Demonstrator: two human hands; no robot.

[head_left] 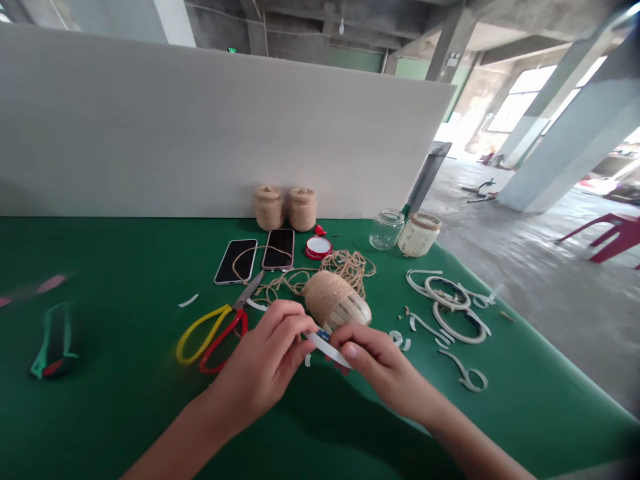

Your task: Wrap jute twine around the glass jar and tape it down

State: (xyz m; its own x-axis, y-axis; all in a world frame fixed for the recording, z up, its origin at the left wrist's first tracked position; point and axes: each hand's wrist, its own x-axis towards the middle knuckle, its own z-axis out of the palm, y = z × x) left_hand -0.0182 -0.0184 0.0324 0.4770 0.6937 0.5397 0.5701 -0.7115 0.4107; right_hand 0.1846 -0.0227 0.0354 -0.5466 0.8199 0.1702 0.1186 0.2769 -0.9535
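My left hand and my right hand meet over the green table, both pinching a narrow white strip with a blue bit at one end. Just behind the fingers lies a jar on its side, partly wrapped in jute twine. Loose twine trails from it toward the back. Scissors with one yellow and one red handle lie left of my left hand.
Two twine spools stand against a white board. Two phones, a red lid, an empty glass jar and a wrapped jar lie behind. White tape rings and scraps are at right. The table edge runs along the right.
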